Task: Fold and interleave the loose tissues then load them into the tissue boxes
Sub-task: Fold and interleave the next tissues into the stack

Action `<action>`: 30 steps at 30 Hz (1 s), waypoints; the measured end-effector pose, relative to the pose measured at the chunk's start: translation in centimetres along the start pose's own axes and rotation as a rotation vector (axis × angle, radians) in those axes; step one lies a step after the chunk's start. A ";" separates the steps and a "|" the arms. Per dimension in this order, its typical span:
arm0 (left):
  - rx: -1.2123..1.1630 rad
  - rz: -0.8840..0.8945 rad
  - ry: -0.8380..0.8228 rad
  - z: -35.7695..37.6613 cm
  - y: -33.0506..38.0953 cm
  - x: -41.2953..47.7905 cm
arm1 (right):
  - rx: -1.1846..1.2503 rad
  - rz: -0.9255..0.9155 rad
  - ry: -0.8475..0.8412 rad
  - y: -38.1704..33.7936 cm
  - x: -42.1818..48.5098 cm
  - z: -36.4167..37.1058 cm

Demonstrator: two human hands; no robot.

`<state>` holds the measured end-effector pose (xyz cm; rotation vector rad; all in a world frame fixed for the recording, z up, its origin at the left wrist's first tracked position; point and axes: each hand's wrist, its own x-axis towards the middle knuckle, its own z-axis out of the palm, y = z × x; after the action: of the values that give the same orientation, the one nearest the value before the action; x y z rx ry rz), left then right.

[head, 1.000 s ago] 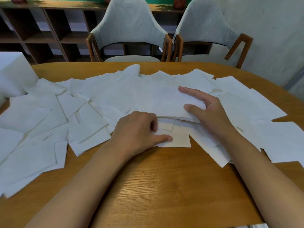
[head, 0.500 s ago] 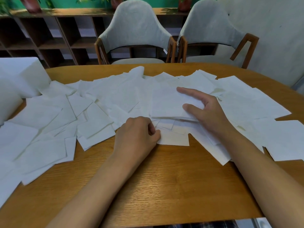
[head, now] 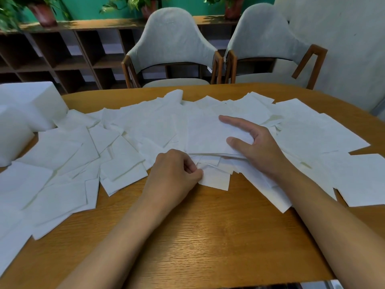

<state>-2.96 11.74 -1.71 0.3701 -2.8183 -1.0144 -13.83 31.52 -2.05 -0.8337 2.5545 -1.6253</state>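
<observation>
Many loose white tissues [head: 68, 155] lie spread across the wooden table [head: 208, 236]. In the middle sits a neat stack of folded tissues [head: 206, 138]. My right hand [head: 256, 147] rests on the stack's right side, fingers stretched over the top sheet and thumb at its near edge. My left hand [head: 177, 174] is curled at the stack's near left corner and pinches the edge of a small tissue [head: 216, 180] lying under the stack. Two white tissue boxes [head: 31, 105] stand at the far left; the nearer box [head: 10, 138] is partly cut off.
Two grey upholstered chairs [head: 173, 49] stand behind the table's far edge. A dark wooden shelf unit [head: 62, 55] with potted plants runs along the green back wall. Bare wood lies between my forearms, near the front edge.
My left thumb has pulled back from lying flat on the small tissue and the fingers have curled onto its edge. The right hand stays on the stack. The camera has tilted up slightly.
</observation>
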 end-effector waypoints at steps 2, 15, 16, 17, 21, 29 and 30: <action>0.003 0.030 0.007 -0.4 0.0 -0.1 | 0.007 0.000 -0.004 0.1 0.1 0.0; 0.026 0.463 -0.137 -6.9 2.2 -0.5 | -0.017 0.054 0.055 0.4 0.5 0.0; 0.019 0.495 -0.163 -7.7 2.4 -0.5 | -0.014 0.055 0.064 0.5 0.5 0.0; 0.008 0.518 -0.174 -8.4 2.4 -0.4 | -0.013 0.056 0.070 0.5 0.5 -0.1; -0.076 0.539 -0.174 -10.0 2.3 0.2 | -0.030 0.063 0.085 0.2 0.5 -0.3; -0.340 0.507 -0.221 -10.5 1.5 1.6 | 0.173 0.160 -0.035 -1.7 0.2 -0.6; -0.377 0.482 -0.216 -10.1 1.2 2.1 | 0.220 0.165 -0.047 -2.0 0.0 -0.4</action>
<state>-3.17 5.86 6.87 -0.4588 -2.5912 -1.4780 -13.10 31.23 -0.16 -0.6185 2.2898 -1.7682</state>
